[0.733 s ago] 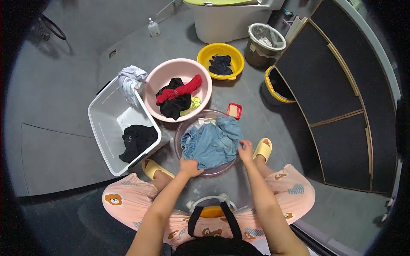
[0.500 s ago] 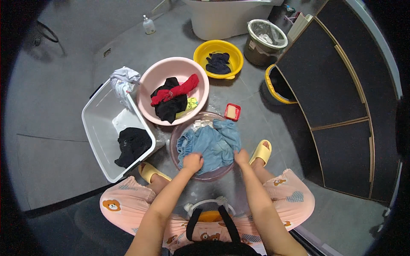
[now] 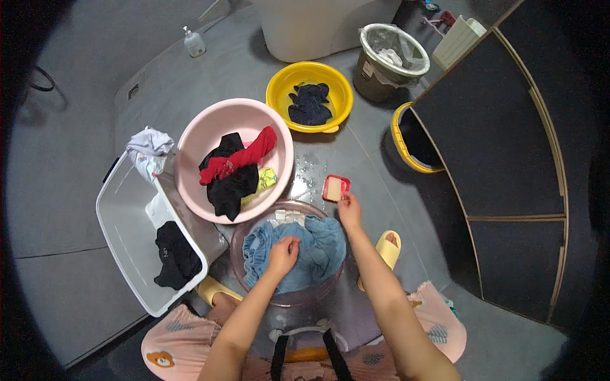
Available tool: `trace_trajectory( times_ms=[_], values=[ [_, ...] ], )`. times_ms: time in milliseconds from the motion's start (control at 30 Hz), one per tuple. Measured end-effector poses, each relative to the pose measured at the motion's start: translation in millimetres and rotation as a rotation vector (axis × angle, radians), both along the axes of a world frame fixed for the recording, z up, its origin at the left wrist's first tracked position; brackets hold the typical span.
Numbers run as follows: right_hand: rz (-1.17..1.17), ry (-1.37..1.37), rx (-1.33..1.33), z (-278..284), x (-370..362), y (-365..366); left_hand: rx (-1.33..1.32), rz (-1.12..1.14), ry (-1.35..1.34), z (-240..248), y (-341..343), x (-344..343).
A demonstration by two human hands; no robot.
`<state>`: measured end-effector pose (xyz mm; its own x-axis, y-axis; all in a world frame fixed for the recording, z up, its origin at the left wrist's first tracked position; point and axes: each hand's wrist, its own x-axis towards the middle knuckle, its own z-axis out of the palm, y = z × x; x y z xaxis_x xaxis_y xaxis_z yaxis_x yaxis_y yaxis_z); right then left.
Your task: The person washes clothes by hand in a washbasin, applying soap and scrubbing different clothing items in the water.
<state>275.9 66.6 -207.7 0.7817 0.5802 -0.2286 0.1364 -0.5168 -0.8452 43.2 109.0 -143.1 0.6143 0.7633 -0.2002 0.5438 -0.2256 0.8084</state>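
Right hand (image 3: pixel 349 211) moved off jeans (image 3: pixel 298 253) to soap dish (image 3: pixel 335 188), left fingers (image 3: pixel 286 244) curled on denim.

Bare wet floor (image 3: pixel 375 159) lies open beyond the soap dish (image 3: pixel 335 188); pink basin (image 3: pixel 206 136) crowds its left.

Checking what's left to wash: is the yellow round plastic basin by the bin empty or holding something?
Holding something: the yellow round plastic basin has a dark navy crumpled garment lying inside it, on its floor.
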Motion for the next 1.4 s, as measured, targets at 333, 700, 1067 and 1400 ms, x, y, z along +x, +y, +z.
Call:
trace_trajectory(
  times_ms=[333, 700, 1067, 1400],
  values=[
    [-0.049, -0.407, -0.584, -42.1, 10.0, 75.4, -0.135, 0.069, -0.078, -1.4, 11.5, -12.1],
    [0.138, -0.419, -0.517, 5.6, 12.7, 29.3, -0.133, 0.095, -0.190, 7.8, -8.1, -14.3],
    [0.653, -0.209, 0.134, 106.4, -147.7, -59.5, -1.346, 0.597, -0.841, -12.1, -33.7, -2.6],
    [-0.093, -0.148, -0.248, 14.9, -80.2, -104.6, -0.903, 0.582, -0.368, 33.5, -68.9, -52.8]
  ],
)
